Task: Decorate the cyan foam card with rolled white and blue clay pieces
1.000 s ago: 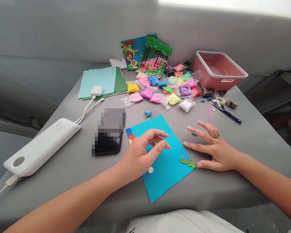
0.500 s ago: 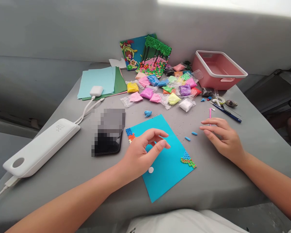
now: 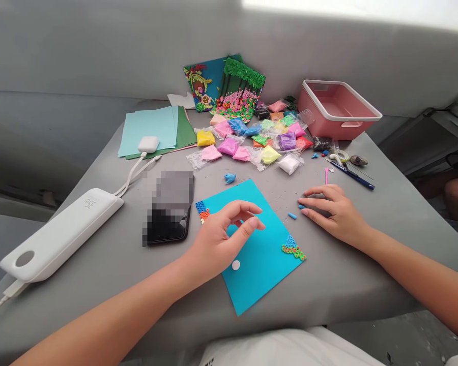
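Observation:
A bright blue card [image 3: 248, 284] lies on the table, with small clay rings in blue, orange, green and red at two corners and a white clay disc [image 3: 235, 265] near its lower left edge. Over the card hovers my left hand [image 3: 229, 231], open, its fingers loosely curved around nothing visible. My right hand [image 3: 334, 211] rests on the table right of the card. Its thumb and fingers close on a small blue clay roll [image 3: 302, 207]. A second blue clay roll [image 3: 292, 216] lies just left of those fingertips. Above the card sits a blue clay figure [image 3: 230, 178].
Several bags of coloured clay [image 3: 229, 146] spread across the back, before two decorated pictures [image 3: 240, 91]. A pink basket [image 3: 341, 127] stands back right, near a dark blue pen-like tool [image 3: 353, 175] and a pink tool [image 3: 326, 176]. Leftward lie a phone [image 3: 168, 223], power bank [image 3: 64, 234] and paper sheets [image 3: 148, 124].
My right hand has moved left and down onto one blue clay roll, and its fingers have closed on it. My left hand keeps its place over the card. The view has shifted slightly.

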`<state>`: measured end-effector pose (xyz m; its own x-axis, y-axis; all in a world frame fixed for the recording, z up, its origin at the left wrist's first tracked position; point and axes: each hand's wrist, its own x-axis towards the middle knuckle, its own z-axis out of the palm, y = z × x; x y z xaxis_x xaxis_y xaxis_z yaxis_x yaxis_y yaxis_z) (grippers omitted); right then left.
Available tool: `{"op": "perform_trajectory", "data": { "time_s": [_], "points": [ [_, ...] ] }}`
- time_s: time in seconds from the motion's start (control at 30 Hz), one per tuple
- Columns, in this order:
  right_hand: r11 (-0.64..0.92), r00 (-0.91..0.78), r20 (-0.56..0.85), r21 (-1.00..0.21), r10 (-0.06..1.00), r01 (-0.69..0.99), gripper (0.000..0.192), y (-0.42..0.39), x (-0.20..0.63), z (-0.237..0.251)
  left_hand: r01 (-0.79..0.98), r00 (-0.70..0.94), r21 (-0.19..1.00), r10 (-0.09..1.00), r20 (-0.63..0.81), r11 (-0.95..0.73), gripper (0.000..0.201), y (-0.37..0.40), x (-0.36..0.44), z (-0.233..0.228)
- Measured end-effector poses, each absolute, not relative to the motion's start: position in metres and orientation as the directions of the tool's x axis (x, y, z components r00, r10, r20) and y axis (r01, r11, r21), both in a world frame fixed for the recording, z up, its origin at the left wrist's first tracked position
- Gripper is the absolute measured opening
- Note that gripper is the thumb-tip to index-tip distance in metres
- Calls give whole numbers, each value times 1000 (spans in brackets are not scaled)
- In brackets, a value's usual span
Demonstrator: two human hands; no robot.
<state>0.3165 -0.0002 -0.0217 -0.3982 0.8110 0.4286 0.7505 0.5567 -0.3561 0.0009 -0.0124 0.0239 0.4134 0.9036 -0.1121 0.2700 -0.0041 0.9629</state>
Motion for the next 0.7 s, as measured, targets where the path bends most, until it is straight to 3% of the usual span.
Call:
{"op": "perform_trajectory", "data": {
  "time_s": [0.27, 0.43, 0.6, 0.7],
  "points": [
    [481, -287, 419, -492, 862, 726, 8, -8, 309, -4, 526, 456, 812, 890, -17, -254, 38, -1, -28, 54],
    [362, -268, 245, -671, 932, 647, 22, -18, 283, 16, 530, 473, 832, 872, -126, -167, 42, -3, -27, 69],
    [419, -447, 236, -828, 863, 372, 22, -21, 241, 27, 474, 560, 877, 796, -229, -82, 46, -7, -21, 62],
    [393, -507, 206, -871, 837, 296, 19, -21, 221, 32, 376, 565, 919, 757, -328, 117, 54, -7, -21, 53]
  ]
}}
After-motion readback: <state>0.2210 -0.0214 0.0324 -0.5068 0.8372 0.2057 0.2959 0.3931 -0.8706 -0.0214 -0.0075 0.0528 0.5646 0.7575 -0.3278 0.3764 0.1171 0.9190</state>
